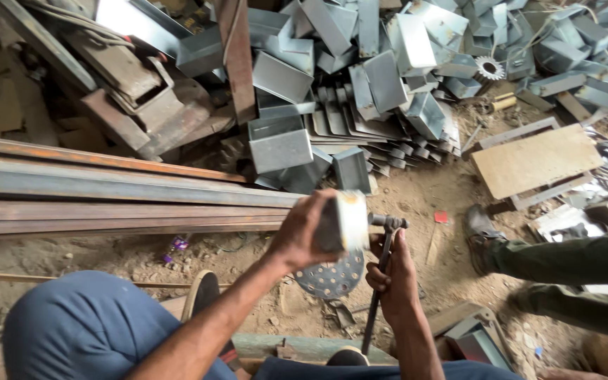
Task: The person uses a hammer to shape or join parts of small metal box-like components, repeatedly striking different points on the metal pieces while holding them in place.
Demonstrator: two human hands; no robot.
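My left hand [302, 232] grips a small folded sheet-metal box piece [344, 222], held up over the dirt floor. Just right of it, my right hand [390, 274] is closed around the dark handle of a hammer [386, 224], its metal head beside the piece's right edge. A round perforated metal disc [332, 276] lies on the ground below both hands. My knees in blue trousers [86, 327] fill the lower left.
Long rusty steel bars [107, 200] run in from the left. A heap of grey sheet-metal boxes [360, 77] fills the top. A wooden board [535, 160] lies at right. Another person's legs in green trousers and a shoe [480, 236] stand at right.
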